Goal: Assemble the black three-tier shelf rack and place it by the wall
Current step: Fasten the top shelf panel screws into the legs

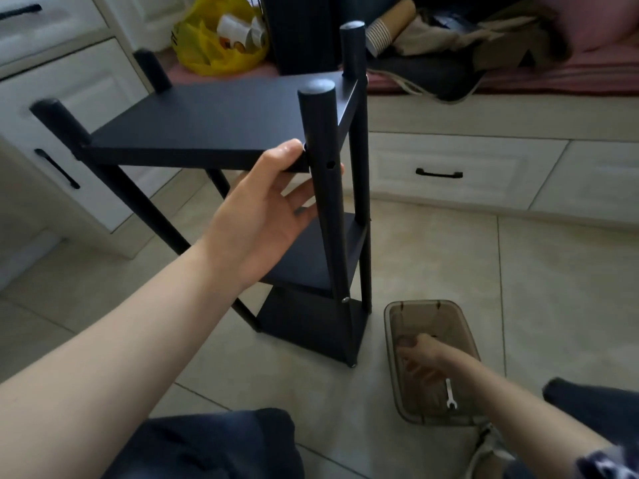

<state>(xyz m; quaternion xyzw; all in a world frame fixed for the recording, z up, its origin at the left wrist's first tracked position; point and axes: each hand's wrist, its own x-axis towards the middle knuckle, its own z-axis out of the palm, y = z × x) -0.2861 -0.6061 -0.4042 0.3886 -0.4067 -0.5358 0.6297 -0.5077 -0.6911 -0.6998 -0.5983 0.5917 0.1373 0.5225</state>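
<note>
Here, the right hand [420, 357] is blurred inside the brown plastic box [428, 316] near a small wrench [450, 394], so I cannot tell its grip. The left hand [262, 205] pinches the top shelf edge of the black rack [214, 122], thumb above, fingers underneath. The rack stands on the tiled floor [553, 288].

Forearms [121, 340] are bare all the way up. Dark navy trousers [214, 447], plus a dark patterned sleeve [608, 461] by the right elbow.
</note>
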